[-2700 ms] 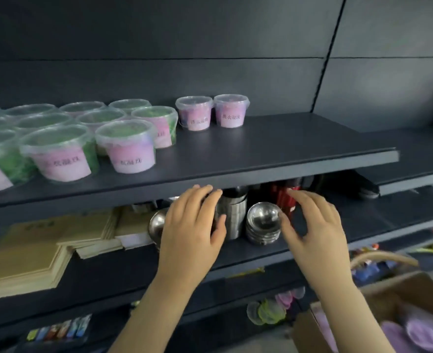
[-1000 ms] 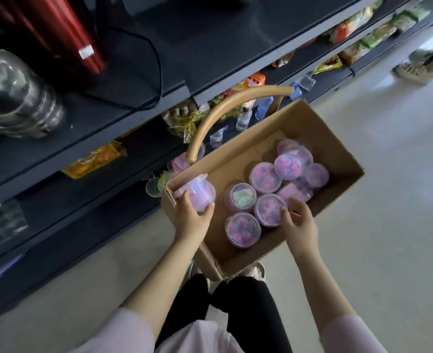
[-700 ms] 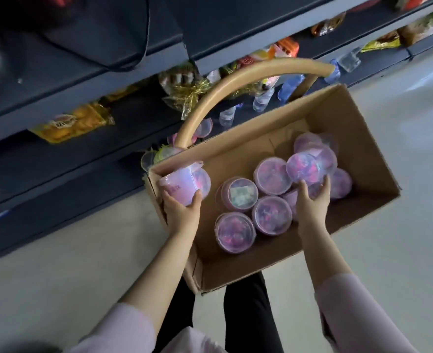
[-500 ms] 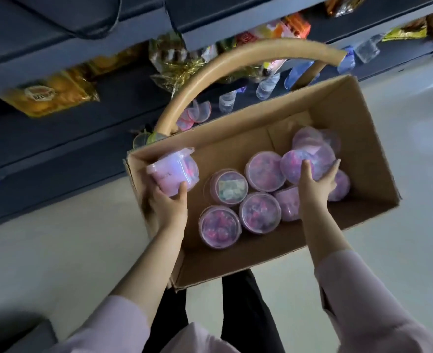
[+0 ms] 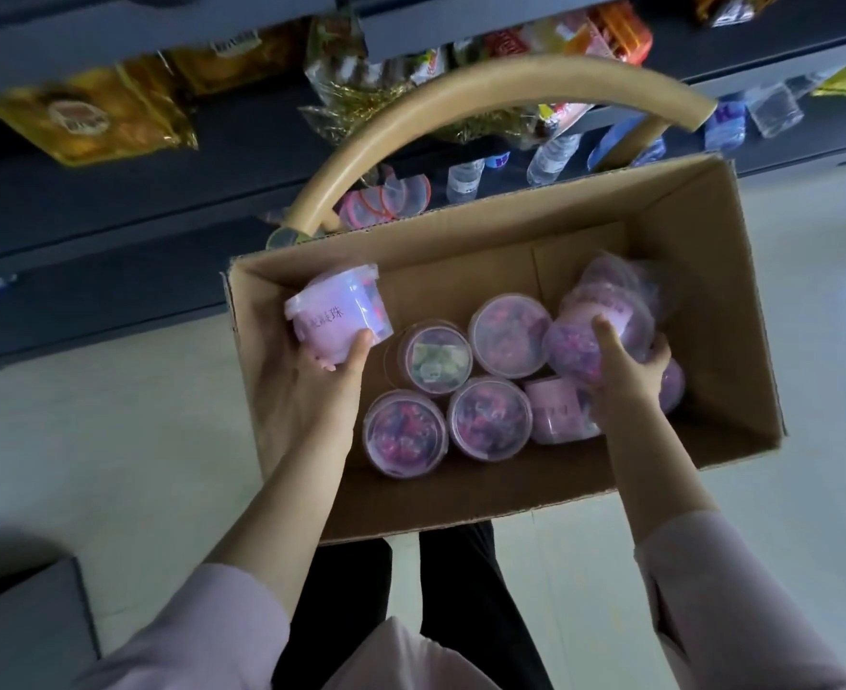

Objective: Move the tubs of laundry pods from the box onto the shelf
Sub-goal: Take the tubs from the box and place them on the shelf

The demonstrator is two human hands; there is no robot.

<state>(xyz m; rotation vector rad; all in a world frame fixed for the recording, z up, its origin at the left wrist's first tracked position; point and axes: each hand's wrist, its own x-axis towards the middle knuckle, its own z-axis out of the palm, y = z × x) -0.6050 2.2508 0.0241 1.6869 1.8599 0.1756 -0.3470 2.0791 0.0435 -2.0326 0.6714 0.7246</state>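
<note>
**Both hands on tubs, inside the box**

Landmark: the open cardboard box (image 5: 709, 301), seen from above on the pale floor (image 5: 112, 430).

- Left hand (image 5: 306, 390): fingers and thumb wrapped round a pink-labelled tub (image 5: 336, 311). The tub is tilted on its side, lid towards the box's far wall, and sits over the box's left end, clear of the tubs below.
- Right hand (image 5: 625, 376): curled round a second tub (image 5: 590, 336) at the right side of the box, thumb on its clear wall. This tub lies tilted on top of a blurred heap of further tubs (image 5: 625, 286); I cannot count them.
- Between the two hands, four upright tubs on the box floor, lids up: two in the far row (image 5: 430, 358) (image 5: 510, 336), two in the near row (image 5: 406, 433) (image 5: 490, 418). One more tub (image 5: 557, 410) lies on its side just beside the near row, touching the right wrist.
- Beyond the box's far wall: a curved tan handle (image 5: 460, 97) arches over it, with dark shelves (image 5: 112, 201) behind carrying gold packets (image 5: 87, 117) and water bottles (image 5: 550, 156).
- Nearer than the box: dark trouser legs (image 5: 460, 590) and pale pink sleeves (image 5: 211, 629).
</note>
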